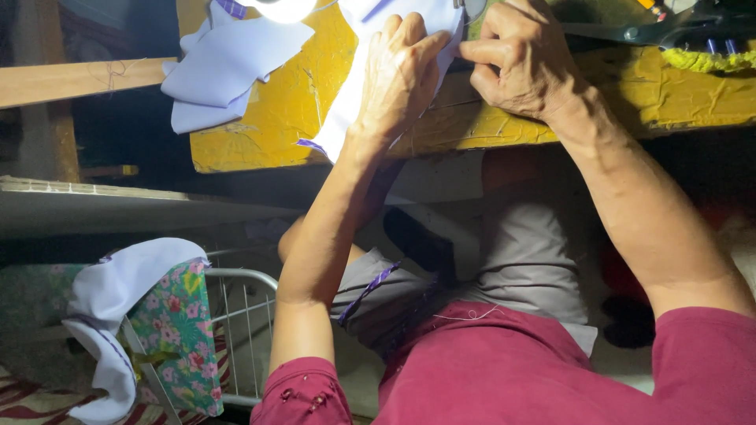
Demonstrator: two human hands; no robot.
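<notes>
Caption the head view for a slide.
Left hand and right hand press pale cloth on a yellow table, with more cloth pieces stacked nearby.

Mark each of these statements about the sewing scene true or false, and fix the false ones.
1. Both hands rest on white fabric on a yellow table. True.
2. The left hand lies palm up. False: its back faces up, fingers flat on the cloth.
3. The right hand pinches the fabric edge. True.
4. A loose pile of white cloth pieces lies right of both hands. False: it lies to their left.
5. Floral fabric drapes over a wire rack at lower left. True.
</notes>
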